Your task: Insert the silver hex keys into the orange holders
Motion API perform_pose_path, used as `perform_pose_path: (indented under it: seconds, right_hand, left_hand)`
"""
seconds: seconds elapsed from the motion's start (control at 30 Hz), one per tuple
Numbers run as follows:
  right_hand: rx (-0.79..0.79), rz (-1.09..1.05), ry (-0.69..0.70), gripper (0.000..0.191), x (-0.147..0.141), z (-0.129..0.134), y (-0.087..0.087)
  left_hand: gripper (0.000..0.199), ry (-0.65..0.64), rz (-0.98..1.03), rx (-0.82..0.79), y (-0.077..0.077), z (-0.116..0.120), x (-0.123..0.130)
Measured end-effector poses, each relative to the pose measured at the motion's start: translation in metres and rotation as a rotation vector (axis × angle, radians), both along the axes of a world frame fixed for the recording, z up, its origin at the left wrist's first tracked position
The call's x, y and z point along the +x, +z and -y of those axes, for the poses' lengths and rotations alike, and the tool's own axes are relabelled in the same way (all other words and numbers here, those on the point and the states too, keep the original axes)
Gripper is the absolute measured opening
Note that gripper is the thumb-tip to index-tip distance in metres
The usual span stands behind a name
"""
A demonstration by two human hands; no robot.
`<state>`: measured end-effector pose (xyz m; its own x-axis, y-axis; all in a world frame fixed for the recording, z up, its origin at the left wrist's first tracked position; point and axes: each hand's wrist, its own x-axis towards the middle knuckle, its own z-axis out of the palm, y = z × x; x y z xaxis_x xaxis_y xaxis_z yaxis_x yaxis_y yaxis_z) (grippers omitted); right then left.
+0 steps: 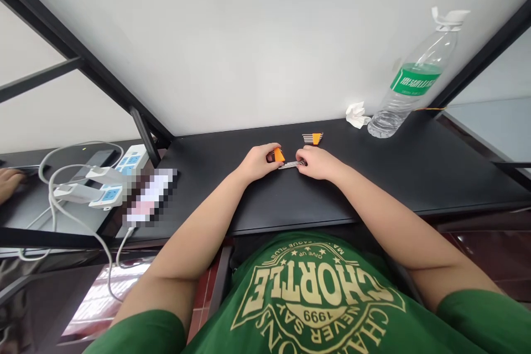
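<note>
Pinching the orange holder [279,155] in our left hand [260,165], we grip a bunch of thin metal keys [291,165] in our right hand [318,162], at three o'clock from it. Both are over the black tabletop [286,202]; we cannot tell whether keys and holder touch. The holder looks like light, stiff plastic, best held by its flat sides. The keys look rigid, smooth and apt to slide over one another, so we would grasp them together near the bends. At twelve o'clock from our right hand, a second holder [317,139] with keys lies close enough to be nudged. At two o'clock are a crumpled tissue [357,115] and a bottle [410,80], well apart. Towards nine o'clock, a phone [150,196] and a power strip [131,161] trail cables; farther out rests another person's hand [9,183].
</note>
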<state>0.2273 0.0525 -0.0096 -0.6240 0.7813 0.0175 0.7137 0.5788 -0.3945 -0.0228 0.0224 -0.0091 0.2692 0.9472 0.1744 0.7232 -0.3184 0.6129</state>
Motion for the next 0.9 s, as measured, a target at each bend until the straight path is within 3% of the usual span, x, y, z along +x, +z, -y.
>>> perform_pose_path:
  seconds: [0.13, 0.27, 0.43, 0.6, 0.73, 0.9]
  right_hand:
    - [0.019, -0.082, -0.007, 0.014, 0.001, -0.002, -0.002]
    - [0.05, -0.35, -0.036, 0.014, -0.006, 0.001, 0.002]
    - [0.012, -0.56, 0.045, 0.006, -0.018, 0.007, 0.001]
    - [0.017, -0.56, 0.009, 0.011, -0.019, 0.007, -0.001]
    - [0.036, -0.535, -0.044, 0.018, -0.015, 0.003, 0.002]
    - [-0.007, -0.457, -0.189, 0.016, -0.001, -0.01, 0.003]
  left_hand:
    - [0.056, -0.024, 0.019, 0.019, 0.002, 0.002, 0.003]
    - [0.056, -0.083, 0.06, 0.043, 0.007, 0.007, 0.009]
    - [0.045, -0.156, 0.049, 0.071, 0.014, 0.013, 0.019]
    - [0.043, -0.168, 0.039, 0.072, 0.013, 0.012, 0.019]
    - [0.051, -0.106, 0.014, 0.073, 0.009, 0.008, 0.014]
    - [0.057, -0.037, -0.046, 0.034, 0.004, 0.003, 0.008]
